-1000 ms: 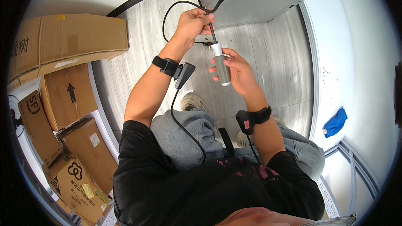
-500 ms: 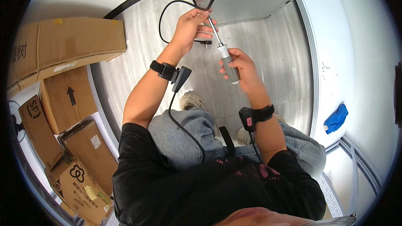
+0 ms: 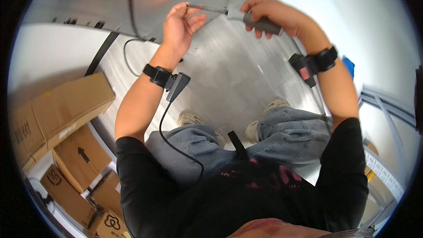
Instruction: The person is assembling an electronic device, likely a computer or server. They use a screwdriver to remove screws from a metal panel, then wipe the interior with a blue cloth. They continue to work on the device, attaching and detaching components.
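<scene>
Person stands on a pale grey plank floor [image 3: 229, 83], both arms raised toward a shiny metal panel [image 3: 132, 4] far at the top. Right hand [image 3: 271, 11] is clenched round the grey handle of a screwdriver [image 3: 260, 23]; the handle lies nearly level, with its thin metal shaft [image 3: 207, 9] running left toward the other hand. Left hand [image 3: 178, 28] is half curled, fingertips pinching the far end of the shaft; what sits at the tip is too small to tell. So the tool spans between the two hands, just below the panel's edge.

Each wrist wears a black band. The left band carries a dark grey clip unit [image 3: 177, 86] with a black cable [image 3: 176, 141] dropping to the black shirt. The right band holds a small black unit with a red patch [image 3: 302, 67]. Another black cable [image 3: 128, 57] loops on the floor, far left, below the panel.

Packages: brown cardboard boxes [image 3: 57, 105] stacked along the left. The biggest lies long and flat on top, with tape and dark print on its side. Below it is a smaller box with a black up-arrow [image 3: 83, 154]. Nearer, low left, more boxes carry round black logos [image 3: 112, 222].

A blue cloth-like thing [image 3: 349, 67] sits by the white wall on the right. A yellowish strip [image 3: 370, 174] lies low right. Pale shoes [image 3: 191, 118] are planted on the floor between the arms.
</scene>
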Tool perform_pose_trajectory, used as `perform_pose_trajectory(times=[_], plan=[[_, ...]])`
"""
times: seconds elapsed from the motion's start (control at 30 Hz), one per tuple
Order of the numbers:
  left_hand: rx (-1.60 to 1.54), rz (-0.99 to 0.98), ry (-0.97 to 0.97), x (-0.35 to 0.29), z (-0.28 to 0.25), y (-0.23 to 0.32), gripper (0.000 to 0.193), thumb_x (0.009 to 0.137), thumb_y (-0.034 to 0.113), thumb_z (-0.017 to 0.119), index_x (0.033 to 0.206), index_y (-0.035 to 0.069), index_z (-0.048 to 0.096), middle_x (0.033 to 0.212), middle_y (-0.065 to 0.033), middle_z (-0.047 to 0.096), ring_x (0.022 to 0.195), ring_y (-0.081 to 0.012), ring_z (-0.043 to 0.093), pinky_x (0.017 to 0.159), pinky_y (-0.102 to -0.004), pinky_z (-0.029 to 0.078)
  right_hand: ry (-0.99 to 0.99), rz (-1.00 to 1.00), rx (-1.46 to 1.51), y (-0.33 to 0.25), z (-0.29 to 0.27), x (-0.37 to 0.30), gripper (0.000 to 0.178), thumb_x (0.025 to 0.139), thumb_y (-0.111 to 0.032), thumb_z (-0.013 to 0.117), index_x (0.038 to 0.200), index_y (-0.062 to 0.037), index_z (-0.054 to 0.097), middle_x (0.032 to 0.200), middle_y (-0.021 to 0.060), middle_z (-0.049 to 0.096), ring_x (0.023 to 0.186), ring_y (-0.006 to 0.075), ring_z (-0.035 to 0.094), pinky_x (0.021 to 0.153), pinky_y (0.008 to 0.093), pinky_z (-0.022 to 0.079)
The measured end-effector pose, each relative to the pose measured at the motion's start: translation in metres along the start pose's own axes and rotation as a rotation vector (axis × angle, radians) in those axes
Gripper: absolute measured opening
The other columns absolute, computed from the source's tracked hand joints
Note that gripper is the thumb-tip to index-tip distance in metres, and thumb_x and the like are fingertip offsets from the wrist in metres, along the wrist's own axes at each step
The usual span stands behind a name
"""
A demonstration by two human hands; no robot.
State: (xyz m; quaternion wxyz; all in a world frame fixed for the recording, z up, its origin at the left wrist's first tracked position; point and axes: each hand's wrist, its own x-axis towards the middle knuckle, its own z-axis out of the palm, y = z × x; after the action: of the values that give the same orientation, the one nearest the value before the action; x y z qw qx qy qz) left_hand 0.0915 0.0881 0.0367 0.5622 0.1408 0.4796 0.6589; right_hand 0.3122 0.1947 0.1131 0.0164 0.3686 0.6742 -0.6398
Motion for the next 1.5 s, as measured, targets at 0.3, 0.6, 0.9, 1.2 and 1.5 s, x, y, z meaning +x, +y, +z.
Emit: perform_pose_trajectory(times=[0.3, 0.6, 0.9, 1.2, 1.5], plan=[[0.197, -0.111, -0.13, 0.065, 0.14, -0.095, 0.015, 0.096, 0.015, 0.043, 0.102, 0.004, 0.049, 0.097, -0.0124, 0.061, 0.083, -0.0227, 0.062, 0.072, -0.0322, 0.053, 0.222, -0.017, 0.126, 0.123, -0.124, -0.065, 0.045, 0.073, -0.023, 0.051, 0.11, 0.0023, 0.054, 0.082, 0.0113, 0.064, 0.059, 0.0112, 0.061, 0.043, 0.0199, 0.047], [0.467, -0.35, 0.009, 0.09, 0.181, -0.242, 0.011, 0.092, 0.013, 0.053, 0.096, 0.003, 0.057, 0.087, -0.0067, 0.061, 0.074, -0.0152, 0.06, 0.064, -0.0271, 0.051, 0.387, 0.247, 0.723, 0.306, -0.1, -0.125, 0.039, 0.069, -0.013, 0.051, 0.105, -0.0002, 0.054, 0.082, 0.011, 0.064, 0.062, 0.0155, 0.06, 0.047, 0.0248, 0.045], [0.915, 0.012, -0.075, 0.102, 0.203, -0.312, 0.009, 0.082, 0.009, 0.066, 0.087, 0.002, 0.067, 0.072, 0.0, 0.062, 0.064, -0.0061, 0.053, 0.057, -0.022, 0.045, 0.563, 0.064, 1.094, 0.368, -0.081, -0.146, 0.035, 0.071, -0.011, 0.051, 0.105, -0.0022, 0.054, 0.084, 0.0145, 0.064, 0.063, 0.019, 0.062, 0.049, 0.0271, 0.049], [0.95, 0.241, -0.071, 0.108, 0.213, -0.344, 0.009, 0.078, 0.007, 0.069, 0.085, 0.001, 0.069, 0.076, -0.0043, 0.065, 0.065, -0.0106, 0.056, 0.062, -0.024, 0.047, 0.588, 0.056, 1.067, 0.372, -0.087, -0.143, 0.035, 0.071, -0.009, 0.05, 0.104, -0.0009, 0.055, 0.085, 0.0135, 0.064, 0.064, 0.0186, 0.062, 0.051, 0.0272, 0.049], [0.92, 0.227, -0.097, 0.107, 0.198, -0.336, 0.01, 0.078, 0.007, 0.07, 0.086, 0.0, 0.068, 0.077, -0.0043, 0.065, 0.066, -0.0108, 0.057, 0.062, -0.0243, 0.048, 0.562, 0.048, 1.016, 0.359, -0.093, -0.14, 0.036, 0.072, -0.009, 0.05, 0.107, -0.002, 0.054, 0.085, 0.0132, 0.064, 0.065, 0.0181, 0.062, 0.051, 0.0271, 0.048]])
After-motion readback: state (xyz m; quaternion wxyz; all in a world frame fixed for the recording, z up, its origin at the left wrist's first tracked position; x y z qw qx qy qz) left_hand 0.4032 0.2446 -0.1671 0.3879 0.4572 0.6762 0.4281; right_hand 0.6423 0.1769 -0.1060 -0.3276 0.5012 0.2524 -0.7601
